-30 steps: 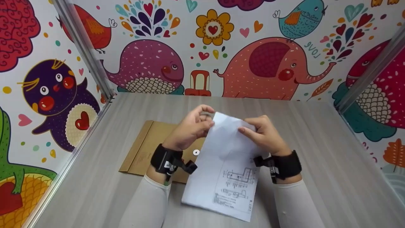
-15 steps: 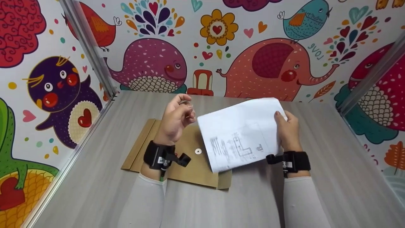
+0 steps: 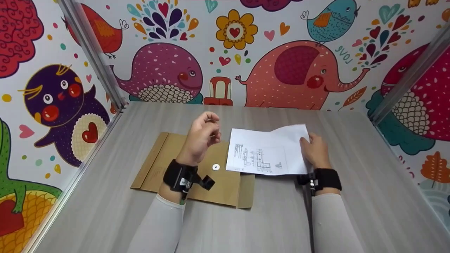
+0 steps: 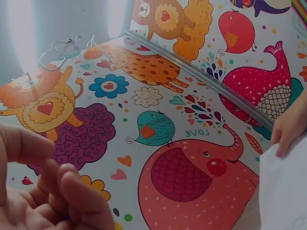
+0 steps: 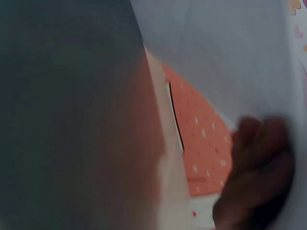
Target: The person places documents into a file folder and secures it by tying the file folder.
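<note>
White paper sheets (image 3: 269, 140) with printed line drawings are pinched at their right edge by my right hand (image 3: 316, 149), thumb on top. Their lower left part overlaps a brown kraft envelope (image 3: 197, 191) in the head view. The envelope lies flat on the table, a round white button (image 3: 216, 167) on its face and a flap along its right side. My left hand (image 3: 202, 138) is raised over the envelope, fingers loosely curled and holding nothing. The left wrist view shows those curled fingers (image 4: 81, 196) close up. In the right wrist view the paper (image 5: 225, 52) hides much of the scene.
The wood-grain table (image 3: 225, 232) is bordered by walls with cartoon animal prints (image 3: 291, 77). Metal corner posts (image 3: 95, 52) stand at the back left and back right. A dark strap or cord (image 3: 309, 218) runs down beside the right forearm.
My left hand has let go of the paper and moved left. My right hand has swung the sheets round to the right, turning them sideways, and lowered them toward the table.
</note>
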`<action>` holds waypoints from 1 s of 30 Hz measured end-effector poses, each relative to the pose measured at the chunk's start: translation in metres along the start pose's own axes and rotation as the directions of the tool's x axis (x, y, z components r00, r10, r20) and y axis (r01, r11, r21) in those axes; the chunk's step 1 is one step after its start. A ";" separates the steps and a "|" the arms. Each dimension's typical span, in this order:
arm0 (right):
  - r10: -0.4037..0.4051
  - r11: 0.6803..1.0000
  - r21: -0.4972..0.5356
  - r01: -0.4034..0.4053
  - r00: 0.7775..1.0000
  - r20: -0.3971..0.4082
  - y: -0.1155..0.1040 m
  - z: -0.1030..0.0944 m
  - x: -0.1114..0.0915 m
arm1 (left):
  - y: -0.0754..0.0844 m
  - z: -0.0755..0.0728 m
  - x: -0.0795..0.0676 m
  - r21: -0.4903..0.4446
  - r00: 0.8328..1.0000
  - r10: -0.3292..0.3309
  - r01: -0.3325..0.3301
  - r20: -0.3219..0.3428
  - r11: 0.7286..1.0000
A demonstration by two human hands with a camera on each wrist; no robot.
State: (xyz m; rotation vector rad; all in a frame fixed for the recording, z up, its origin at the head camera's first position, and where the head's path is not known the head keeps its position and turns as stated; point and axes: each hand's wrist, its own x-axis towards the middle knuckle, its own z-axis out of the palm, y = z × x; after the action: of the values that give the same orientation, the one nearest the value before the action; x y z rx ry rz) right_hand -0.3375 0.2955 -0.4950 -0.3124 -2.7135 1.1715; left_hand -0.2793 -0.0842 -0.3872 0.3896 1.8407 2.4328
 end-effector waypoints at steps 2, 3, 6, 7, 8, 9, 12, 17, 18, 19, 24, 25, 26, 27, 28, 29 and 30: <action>-0.025 1.000 -0.005 0.025 0.999 0.038 0.002 -0.002 0.001 | -0.011 0.004 -0.003 0.090 1.000 -0.015 0.014 0.003 0.996; -0.029 1.000 -0.002 0.030 0.998 0.048 0.003 -0.003 0.001 | -0.018 0.006 -0.004 0.172 1.000 -0.023 0.021 0.010 0.985; -0.008 0.999 0.047 0.006 0.999 0.039 0.003 -0.007 0.002 | -0.046 0.011 -0.010 0.519 0.997 -0.061 0.028 0.048 0.854; -0.001 0.998 0.066 -0.001 0.999 0.032 0.003 -0.009 0.003 | -0.056 0.012 -0.013 0.636 0.996 -0.076 0.024 0.056 0.772; 0.008 0.997 0.081 -0.010 1.000 0.024 0.003 -0.011 0.003 | -0.065 0.013 -0.015 0.738 0.995 -0.082 0.011 0.060 0.674; 0.019 0.995 0.098 -0.020 1.000 0.017 0.003 -0.014 0.003 | -0.074 0.015 -0.017 0.816 0.995 -0.087 0.009 0.051 0.578; 0.042 0.989 0.144 -0.040 0.999 -0.010 0.003 -0.023 0.003 | -0.094 0.020 -0.023 0.932 0.998 -0.063 0.024 -0.002 0.363; 0.103 0.972 0.214 -0.093 0.994 -0.034 0.008 -0.034 0.005 | -0.113 0.030 -0.032 0.971 0.998 -0.033 0.058 -0.052 0.230; 0.117 0.968 0.226 -0.105 0.992 -0.041 0.008 -0.035 0.005 | -0.115 0.031 -0.033 0.974 0.998 -0.038 0.054 -0.047 0.221; 0.127 0.964 0.242 -0.111 0.991 -0.050 0.008 -0.036 0.005 | -0.118 0.032 -0.035 0.975 0.998 -0.043 0.051 -0.043 0.215; 0.155 0.950 0.290 -0.115 0.981 -0.120 0.007 -0.037 0.008 | -0.127 0.034 -0.037 0.976 0.998 -0.063 0.040 -0.027 0.213; 0.164 0.947 0.298 -0.119 0.978 -0.128 0.007 -0.037 0.008 | -0.128 0.033 -0.037 0.976 0.997 -0.075 0.042 -0.026 0.214; 0.174 0.944 0.305 -0.127 0.976 -0.133 0.006 -0.037 0.008 | -0.129 0.033 -0.037 0.975 0.996 -0.091 0.042 -0.022 0.216; 0.185 0.938 0.320 -0.135 0.974 -0.131 0.005 -0.037 0.007 | -0.130 0.033 -0.037 0.976 0.994 -0.105 0.036 -0.014 0.213; 0.197 0.931 0.336 -0.145 0.972 -0.128 0.004 -0.037 0.006 | -0.130 0.033 -0.037 0.978 0.993 -0.120 0.027 -0.002 0.208; 0.205 0.926 0.345 -0.150 0.970 -0.127 0.004 -0.037 0.006 | -0.130 0.033 -0.037 0.979 0.991 -0.131 0.014 0.012 0.203; 0.213 0.921 0.356 -0.157 0.969 -0.124 0.003 -0.037 0.005 | -0.130 0.033 -0.037 0.979 0.990 -0.136 0.001 0.028 0.205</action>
State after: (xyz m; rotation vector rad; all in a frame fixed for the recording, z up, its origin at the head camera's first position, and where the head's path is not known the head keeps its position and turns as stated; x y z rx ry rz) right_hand -0.3331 0.3247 -0.4717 -0.5946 -2.3251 1.5684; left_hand -0.2491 -0.0243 -0.5090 0.4207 3.0038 0.7100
